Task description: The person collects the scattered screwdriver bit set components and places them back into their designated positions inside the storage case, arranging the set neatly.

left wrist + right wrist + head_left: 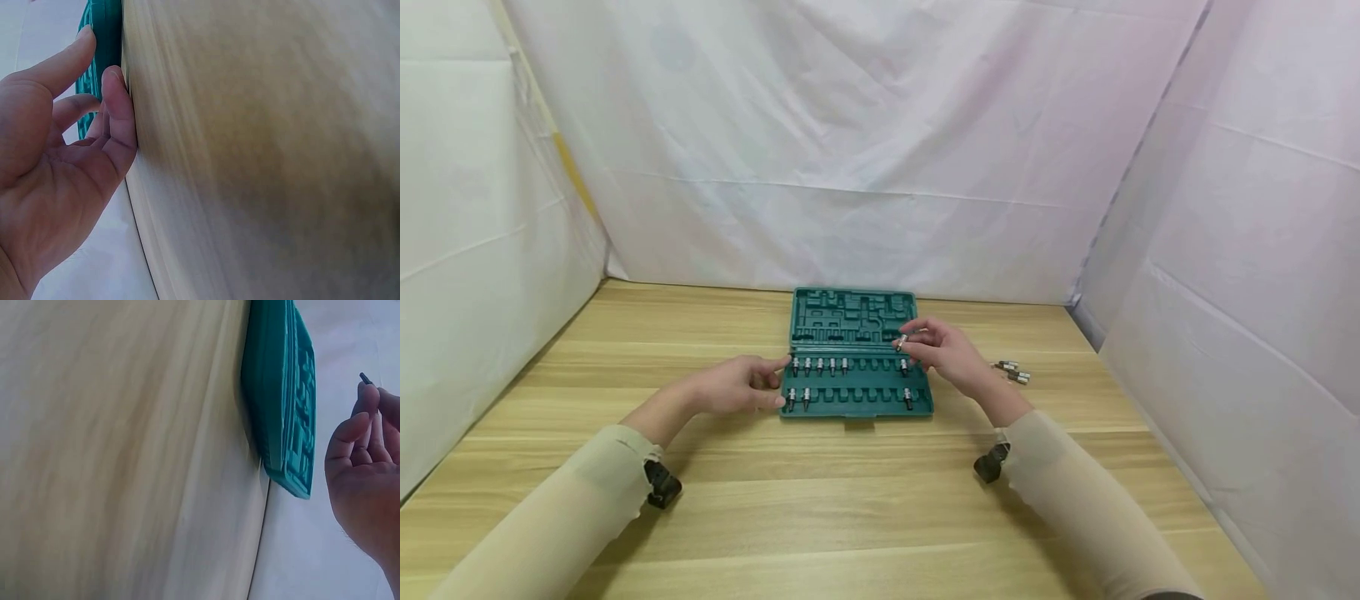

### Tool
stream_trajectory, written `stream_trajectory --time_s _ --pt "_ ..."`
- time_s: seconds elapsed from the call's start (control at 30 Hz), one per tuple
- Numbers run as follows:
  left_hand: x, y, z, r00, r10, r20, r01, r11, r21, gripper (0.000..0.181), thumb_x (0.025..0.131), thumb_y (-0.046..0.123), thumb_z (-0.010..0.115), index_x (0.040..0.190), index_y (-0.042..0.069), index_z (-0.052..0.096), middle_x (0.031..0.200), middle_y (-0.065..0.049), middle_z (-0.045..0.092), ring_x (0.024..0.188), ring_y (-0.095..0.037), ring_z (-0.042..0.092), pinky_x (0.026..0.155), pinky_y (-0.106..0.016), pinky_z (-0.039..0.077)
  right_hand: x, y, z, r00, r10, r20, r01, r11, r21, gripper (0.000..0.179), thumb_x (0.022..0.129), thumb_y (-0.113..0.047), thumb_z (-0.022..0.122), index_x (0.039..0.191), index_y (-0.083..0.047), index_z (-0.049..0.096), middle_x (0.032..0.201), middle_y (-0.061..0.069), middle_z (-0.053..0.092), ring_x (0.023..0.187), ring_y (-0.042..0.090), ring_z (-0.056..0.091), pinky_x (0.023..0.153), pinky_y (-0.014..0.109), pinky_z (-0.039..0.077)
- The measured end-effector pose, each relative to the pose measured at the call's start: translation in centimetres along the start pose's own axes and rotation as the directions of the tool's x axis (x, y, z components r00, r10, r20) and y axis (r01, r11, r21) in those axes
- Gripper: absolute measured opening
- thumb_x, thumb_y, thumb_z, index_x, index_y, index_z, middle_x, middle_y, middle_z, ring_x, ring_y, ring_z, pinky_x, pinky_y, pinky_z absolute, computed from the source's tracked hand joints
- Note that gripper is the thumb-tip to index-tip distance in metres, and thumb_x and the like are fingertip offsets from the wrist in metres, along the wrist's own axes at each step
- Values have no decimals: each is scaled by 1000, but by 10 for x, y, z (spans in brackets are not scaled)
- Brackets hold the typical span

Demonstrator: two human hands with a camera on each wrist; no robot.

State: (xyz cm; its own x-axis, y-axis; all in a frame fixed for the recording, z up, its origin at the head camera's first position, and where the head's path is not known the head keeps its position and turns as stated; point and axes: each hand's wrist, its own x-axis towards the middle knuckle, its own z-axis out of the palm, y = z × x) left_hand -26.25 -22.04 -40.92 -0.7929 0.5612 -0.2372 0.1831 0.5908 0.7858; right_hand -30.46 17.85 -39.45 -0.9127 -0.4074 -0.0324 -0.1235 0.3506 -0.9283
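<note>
A green bit socket case (850, 379) lies unfolded on the table, its moulded lid (853, 317) at the back. Silver sockets with dark bits stand in its two rows: several at the left of the back row, two at the left of the front row, and one at the right of each. My right hand (951, 354) pinches a bit socket (901, 342) between thumb and fingertips above the case's right side; its dark tip (365, 379) shows in the right wrist view. My left hand (733, 386) touches the case's left edge with thumb and fingers, loosely bent.
Several loose bit sockets (1017, 372) lie on the wooden table (850, 500) to the right of the case, beyond my right hand. A white cloth (850, 208) hangs behind the table, with more cloth on both sides.
</note>
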Motion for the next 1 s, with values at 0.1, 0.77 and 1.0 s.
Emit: stream_trajectory --time_s 0.1,0.77,1.0 --pt "0 0 0 1000 2 0 -2 1000 1 85 107 25 75 173 2 27 140 -24 64 96 -21 63 82 -37 58 5 0 5 1000 -5 6 5 1000 2 42 113 -23 65 150 -5 60 140 14 74 110 45 66 84 41 54" --pt "-1 2 0 1000 9 0 -9 1000 -3 85 107 22 75 172 0 25 143 -27 63 95 -21 62 81 -37 57 39 -2 39 999 32 36 -22 970 -242 26 107 -33 74 129 -18 75 125 3 76 110 21 69 96 44 57" --pt "-1 1 0 1000 12 -1 -12 1000 -5 84 106 23 75 172 0 28 147 -29 62 94 -20 62 81 -36 58 49 -3 45 997 23 79 6 940 -341 22 108 -29 74 125 -16 78 117 3 75 104 19 68 92 41 57"
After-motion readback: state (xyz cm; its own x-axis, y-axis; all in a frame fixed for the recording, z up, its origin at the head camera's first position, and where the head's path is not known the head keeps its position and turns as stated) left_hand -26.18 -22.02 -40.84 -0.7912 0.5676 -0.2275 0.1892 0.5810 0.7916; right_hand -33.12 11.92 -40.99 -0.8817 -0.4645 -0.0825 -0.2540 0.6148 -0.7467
